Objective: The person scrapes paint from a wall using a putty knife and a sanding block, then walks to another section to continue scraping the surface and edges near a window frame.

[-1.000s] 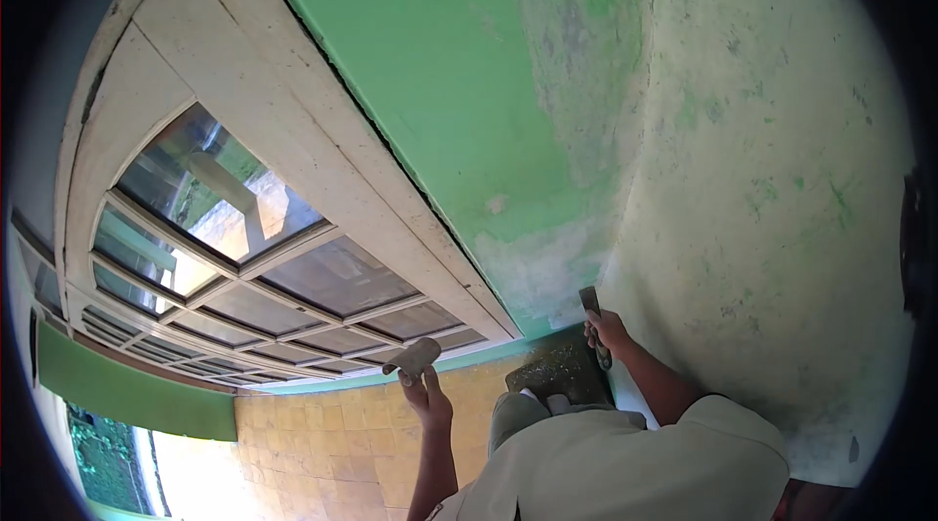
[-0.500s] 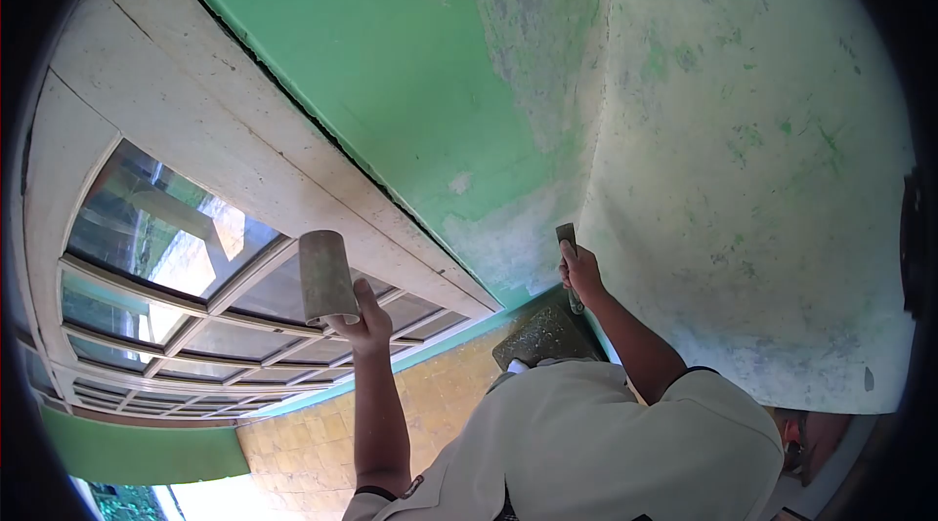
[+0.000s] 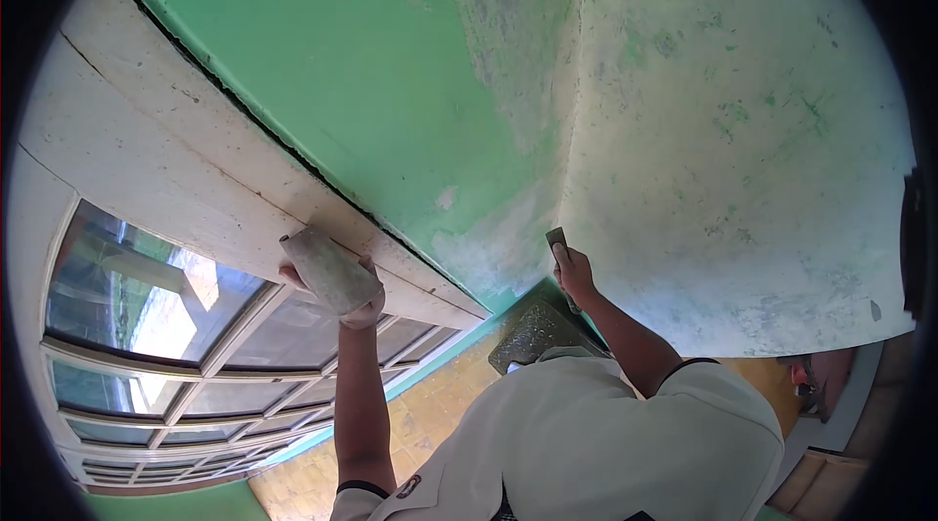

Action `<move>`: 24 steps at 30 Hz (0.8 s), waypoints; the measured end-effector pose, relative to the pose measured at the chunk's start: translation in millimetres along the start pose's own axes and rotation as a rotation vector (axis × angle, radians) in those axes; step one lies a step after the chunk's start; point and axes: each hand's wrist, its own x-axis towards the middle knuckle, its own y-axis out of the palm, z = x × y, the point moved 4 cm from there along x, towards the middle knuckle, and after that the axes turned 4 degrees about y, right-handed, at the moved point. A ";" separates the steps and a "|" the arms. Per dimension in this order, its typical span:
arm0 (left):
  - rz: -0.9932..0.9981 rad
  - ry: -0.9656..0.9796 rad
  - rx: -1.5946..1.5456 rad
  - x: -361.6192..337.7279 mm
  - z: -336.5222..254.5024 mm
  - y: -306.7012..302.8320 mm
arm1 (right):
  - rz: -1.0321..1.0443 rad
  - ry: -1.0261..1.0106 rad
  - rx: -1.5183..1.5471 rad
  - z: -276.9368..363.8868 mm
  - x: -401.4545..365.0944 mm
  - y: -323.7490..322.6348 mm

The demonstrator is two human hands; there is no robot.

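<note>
My left hand (image 3: 363,302) is closed round a short, grey-stained piece of pipe (image 3: 330,269). The pipe lies tilted across the palm, fingers showing at its left edge and thumb at its right. Behind it is the white window frame (image 3: 234,169). In my right hand (image 3: 575,275) is a putty knife (image 3: 556,236), its blade pointing up near the wall corner. Left of that corner the green wall (image 3: 322,52) has pale grey patches low down. To the right, the whitish wall (image 3: 723,169) carries scattered green and dark marks.
Glass panes (image 3: 147,287) fill the window at left. A dark, speckled block-like object (image 3: 542,333) stands on the yellow tiled floor (image 3: 430,414), close in front of my body. Red and brown items (image 3: 806,379) are at the lower right.
My left hand has turned the pipe from nearly upright to a slant, its top now leaning left. The view has shifted slightly; my right hand still holds the putty knife near the corner.
</note>
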 end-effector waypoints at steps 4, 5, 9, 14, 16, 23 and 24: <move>-0.080 0.029 -0.350 -4.0 5.6 10.8 | -0.018 -0.180 -0.122 59.1 43.2 24.6; -0.092 0.018 -0.312 -3.4 3.1 9.8 | -0.016 -0.202 -0.018 83.2 51.6 32.4; -0.033 -0.037 -0.193 -14.0 11.5 16.8 | -0.019 -0.149 0.052 100.7 31.7 25.2; -0.017 -0.137 -0.269 -30.2 24.4 24.1 | -0.046 -0.062 -0.094 33.4 6.0 6.7; 0.017 -0.220 -0.167 -29.2 25.0 24.4 | -0.040 -0.056 -0.135 47.5 14.7 16.1; -0.011 -0.221 -0.232 -3.3 1.7 12.5 | -0.038 -0.136 -0.062 113.0 20.0 20.7; -0.109 -0.102 -0.107 8.3 -10.3 3.4 | -0.039 -0.091 -0.127 97.2 10.8 15.0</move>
